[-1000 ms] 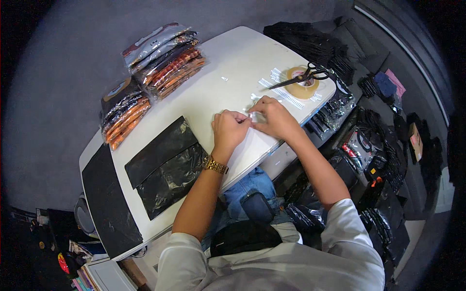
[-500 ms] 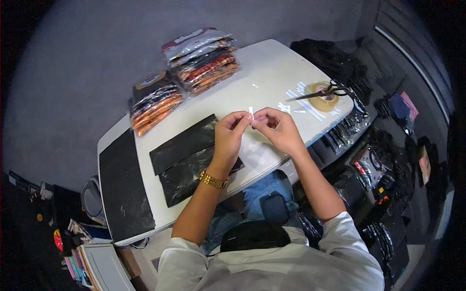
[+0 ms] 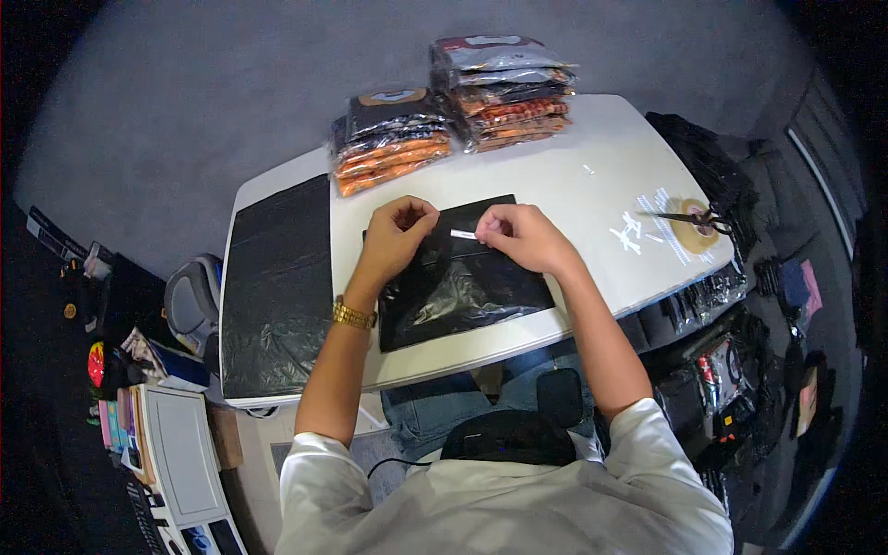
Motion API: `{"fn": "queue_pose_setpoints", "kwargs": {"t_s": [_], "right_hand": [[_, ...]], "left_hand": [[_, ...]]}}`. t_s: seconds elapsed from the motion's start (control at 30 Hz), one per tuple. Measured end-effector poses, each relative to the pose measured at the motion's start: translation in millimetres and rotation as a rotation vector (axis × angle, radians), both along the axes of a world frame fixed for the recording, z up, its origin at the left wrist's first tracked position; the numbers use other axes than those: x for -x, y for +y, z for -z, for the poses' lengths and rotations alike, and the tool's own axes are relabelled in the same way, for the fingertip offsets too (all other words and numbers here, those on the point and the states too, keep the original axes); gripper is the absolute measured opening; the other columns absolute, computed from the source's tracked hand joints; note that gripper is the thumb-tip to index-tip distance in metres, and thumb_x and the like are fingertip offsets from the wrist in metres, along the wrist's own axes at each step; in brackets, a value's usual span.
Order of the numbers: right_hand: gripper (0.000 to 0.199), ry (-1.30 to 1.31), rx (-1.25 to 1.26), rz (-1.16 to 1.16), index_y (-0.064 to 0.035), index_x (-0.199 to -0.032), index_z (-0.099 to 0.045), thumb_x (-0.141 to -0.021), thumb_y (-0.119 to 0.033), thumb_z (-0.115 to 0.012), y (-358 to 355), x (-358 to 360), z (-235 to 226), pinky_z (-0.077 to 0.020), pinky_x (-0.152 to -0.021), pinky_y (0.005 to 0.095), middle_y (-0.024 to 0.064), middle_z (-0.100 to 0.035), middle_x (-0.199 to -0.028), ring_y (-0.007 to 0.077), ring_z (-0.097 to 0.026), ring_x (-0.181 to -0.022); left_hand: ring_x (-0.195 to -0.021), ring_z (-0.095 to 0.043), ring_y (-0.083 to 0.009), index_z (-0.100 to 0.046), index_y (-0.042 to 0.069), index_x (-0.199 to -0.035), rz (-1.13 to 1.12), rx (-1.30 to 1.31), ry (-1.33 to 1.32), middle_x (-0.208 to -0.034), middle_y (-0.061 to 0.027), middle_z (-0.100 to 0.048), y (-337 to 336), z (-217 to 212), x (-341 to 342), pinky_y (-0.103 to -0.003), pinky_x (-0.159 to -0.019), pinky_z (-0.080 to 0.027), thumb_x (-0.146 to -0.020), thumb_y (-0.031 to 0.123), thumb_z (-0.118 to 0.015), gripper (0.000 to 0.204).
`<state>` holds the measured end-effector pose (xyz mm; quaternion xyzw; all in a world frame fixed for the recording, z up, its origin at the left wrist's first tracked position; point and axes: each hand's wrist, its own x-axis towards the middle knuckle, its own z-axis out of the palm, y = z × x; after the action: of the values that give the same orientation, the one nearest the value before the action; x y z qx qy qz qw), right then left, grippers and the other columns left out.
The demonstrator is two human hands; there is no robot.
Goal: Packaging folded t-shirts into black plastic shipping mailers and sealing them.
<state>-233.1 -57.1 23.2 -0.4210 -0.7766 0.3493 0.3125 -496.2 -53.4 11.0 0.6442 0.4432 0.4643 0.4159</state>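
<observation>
My right hand [image 3: 534, 239] pinches one end of a small white label strip [image 3: 463, 235], held over the upper part of a black plastic bag [image 3: 453, 294]. Left of the strip, my left hand [image 3: 393, 239] has thumb and fingertips closed together, and whatever may be between them is too small to make out. A gold watch circles the left wrist. The bag lies flat on the white table [image 3: 606, 231] beneath both hands, its upper edge partly covered by them. Beside it on the left rests a second black plastic bag [image 3: 277, 277], also flat.
Two stacks of clear-bagged folded garments, a lower stack [image 3: 393, 148] and a taller stack [image 3: 509, 102], stand along the far edge. On the right, black scissors [image 3: 684, 219] lie across a tape roll [image 3: 698, 242]. Loose white strips [image 3: 629, 231] lie beside them.
My hands have come apart and moved left over the black bag. The white strip, previously upright between both hands' fingertips, is now sideways in the right hand. The view has shifted.
</observation>
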Motion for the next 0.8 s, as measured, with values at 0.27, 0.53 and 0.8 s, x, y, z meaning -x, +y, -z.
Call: {"fn": "queue_pose_setpoints", "kwargs": {"t_s": [0.27, 0.53, 0.8], "right_hand": [[0.015, -0.200, 0.000, -0.115, 0.0011, -0.098, -0.075, -0.096, -0.014, -0.074, 33.1, 29.2, 10.5, -0.0539, -0.072, 0.0347, 0.0095, -0.073, -0.081, 0.0173, -0.065, -0.073], [0.015, -0.169, 0.043, -0.087, 0.0002, -0.098, -0.076, -0.096, -0.014, -0.074, 24.1, 26.2, 26.1, -0.0518, -0.069, 0.0351, 0.0093, -0.071, -0.078, 0.0180, -0.064, -0.071], [0.013, -0.144, -0.004, -0.061, 0.0007, -0.097, -0.075, -0.094, -0.012, -0.074, 15.5, 27.2, 29.2, -0.0515, -0.066, 0.0347, 0.0118, -0.070, -0.078, 0.0194, -0.062, -0.069]], "left_hand": [[-0.081, -0.066, -0.0094, -0.083, 0.004, -0.108, 0.131, 0.039, 0.306, -0.091, -0.0034, -0.079, -3.0, 2.2, 15.2, -0.029, -0.077, -0.055, -0.094, 0.013, -0.081, 0.017], [-0.084, -0.072, -0.0143, -0.084, 0.004, -0.101, 0.076, 0.015, 0.431, -0.095, -0.0077, -0.082, -9.2, 3.4, 11.0, -0.032, -0.079, -0.056, -0.089, 0.012, -0.082, 0.014], [-0.091, -0.076, -0.0209, -0.083, 0.001, -0.098, 0.067, -0.009, 0.471, -0.096, -0.0132, -0.081, -14.7, 6.9, 11.1, -0.036, -0.087, -0.058, -0.088, 0.014, -0.082, 0.016]]}}
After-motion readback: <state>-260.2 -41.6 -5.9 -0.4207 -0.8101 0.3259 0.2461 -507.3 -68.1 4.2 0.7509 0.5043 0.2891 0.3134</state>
